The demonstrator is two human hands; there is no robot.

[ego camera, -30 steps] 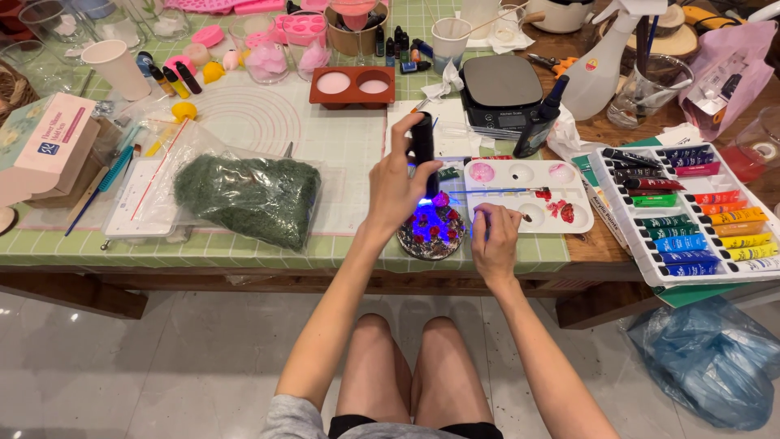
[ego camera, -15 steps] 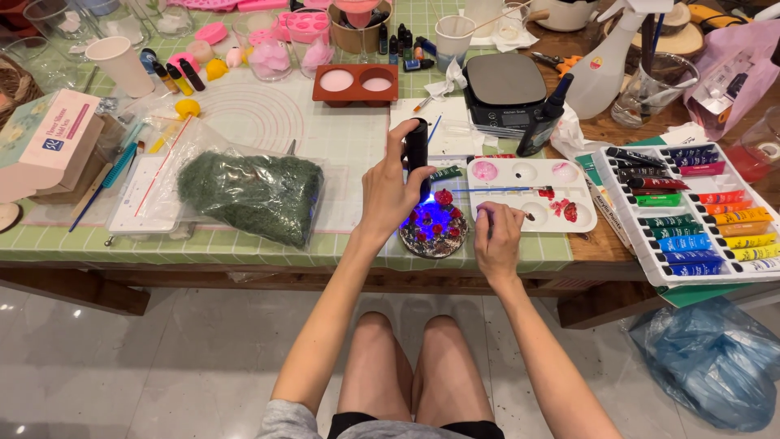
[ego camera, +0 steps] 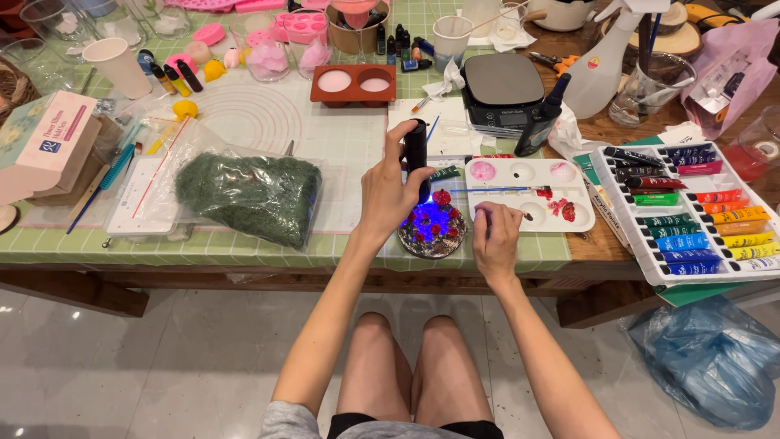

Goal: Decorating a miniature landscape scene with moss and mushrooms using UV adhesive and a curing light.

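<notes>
My left hand (ego camera: 388, 191) grips a black torch-like lamp (ego camera: 416, 153) held upright, its lower end throwing blue-violet light onto a round disc (ego camera: 431, 228) with small red flowers at the table's front edge. My right hand (ego camera: 495, 240) rests just right of the disc, fingers curled around a thin stick or brush whose tip I cannot make out. Just behind that hand lies a white paint palette (ego camera: 528, 195) with pink and red dabs and a brush across it.
A bag of green moss (ego camera: 250, 195) lies left of my left hand. Right stands a tray of paint tubes (ego camera: 691, 211). Behind are a black scale (ego camera: 501, 89), a brown two-hole mould (ego camera: 354, 83), a spray bottle (ego camera: 599, 57), cups, small bottles. A blue bag (ego camera: 715, 358) sits on the floor.
The view has shifted slightly. Both hands stay at the disc; the lamp keeps shining on it.
</notes>
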